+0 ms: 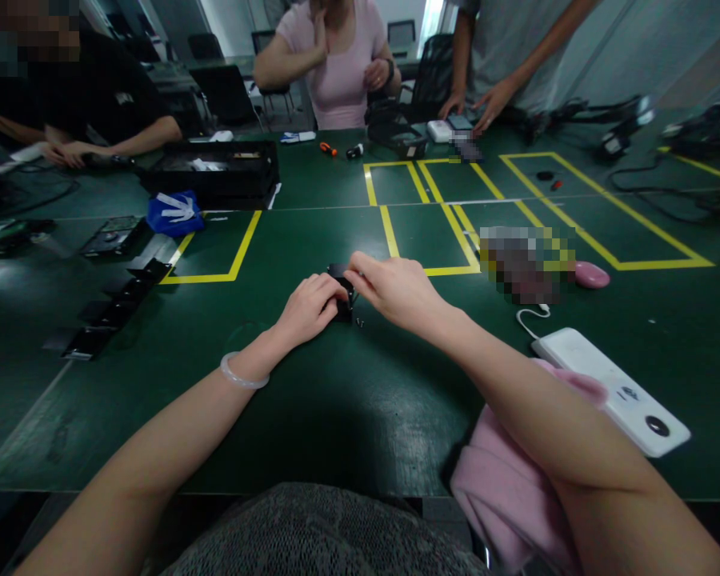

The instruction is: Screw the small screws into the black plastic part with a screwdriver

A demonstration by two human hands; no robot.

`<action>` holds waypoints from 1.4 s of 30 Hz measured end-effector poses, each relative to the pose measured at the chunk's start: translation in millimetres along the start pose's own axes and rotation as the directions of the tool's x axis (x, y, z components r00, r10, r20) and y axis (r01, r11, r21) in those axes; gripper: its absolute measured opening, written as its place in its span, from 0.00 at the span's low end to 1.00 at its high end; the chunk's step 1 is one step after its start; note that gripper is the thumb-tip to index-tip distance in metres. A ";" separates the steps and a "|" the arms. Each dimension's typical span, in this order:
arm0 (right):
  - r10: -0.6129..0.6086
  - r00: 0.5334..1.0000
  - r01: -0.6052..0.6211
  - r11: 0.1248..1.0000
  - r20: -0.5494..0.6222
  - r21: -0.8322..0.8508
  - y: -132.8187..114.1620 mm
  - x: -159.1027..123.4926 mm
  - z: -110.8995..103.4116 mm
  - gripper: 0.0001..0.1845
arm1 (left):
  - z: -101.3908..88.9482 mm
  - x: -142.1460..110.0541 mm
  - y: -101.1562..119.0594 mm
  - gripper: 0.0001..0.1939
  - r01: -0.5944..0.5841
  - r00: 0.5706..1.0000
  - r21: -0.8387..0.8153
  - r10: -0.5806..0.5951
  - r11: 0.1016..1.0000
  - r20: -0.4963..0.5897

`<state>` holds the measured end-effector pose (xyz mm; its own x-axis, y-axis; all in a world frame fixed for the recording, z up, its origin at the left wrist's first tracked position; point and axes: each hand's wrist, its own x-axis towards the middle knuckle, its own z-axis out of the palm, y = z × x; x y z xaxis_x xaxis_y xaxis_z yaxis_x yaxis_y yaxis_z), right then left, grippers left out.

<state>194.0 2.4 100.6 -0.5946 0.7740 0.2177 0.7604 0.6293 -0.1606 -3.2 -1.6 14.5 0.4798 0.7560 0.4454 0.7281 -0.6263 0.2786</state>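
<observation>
A small black part [343,310] lies on the green table in front of me, partly covered by my fingers. My left hand [312,310], with a pale bangle on the wrist, is closed around its left side. Over its top right, my right hand [399,292] is held in a pinch; what sits between those fingertips, if anything, is hidden. A few tiny screws [360,323] rest on the table just right of the part. Farther left stands a slanting row of similar black parts [117,308].
A blue pouch [175,213] and a black open box [216,180] are at the back left. At right lie a white power bank [612,388] with a cable, pink cloth [504,488] and a pink oval object [592,274]. Several people are across the table.
</observation>
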 end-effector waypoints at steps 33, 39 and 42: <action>-0.024 0.999 0.026 0.999 0.036 -0.045 -2.8 -0.1 0.5 0.21 | 1.0 -0.3 -1.5 0.09 -0.020 1.000 0.002 0.020 1.000 -0.009; -0.054 0.999 0.054 0.998 0.001 0.041 -2.6 -0.2 1.5 0.21 | 1.1 -0.4 -1.7 0.09 -0.032 0.999 -0.003 0.032 0.999 -0.018; -0.050 0.999 0.050 0.999 0.009 0.001 -2.1 -0.9 0.4 0.22 | 1.8 -0.5 -2.2 0.09 -0.037 0.999 -0.001 0.036 0.999 -0.028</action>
<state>192.9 0.5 100.4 -0.6343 0.7420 0.2171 0.7293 0.6675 -0.1502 -4.1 -0.2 12.2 0.4922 0.7270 0.4788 0.7098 -0.6536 0.2628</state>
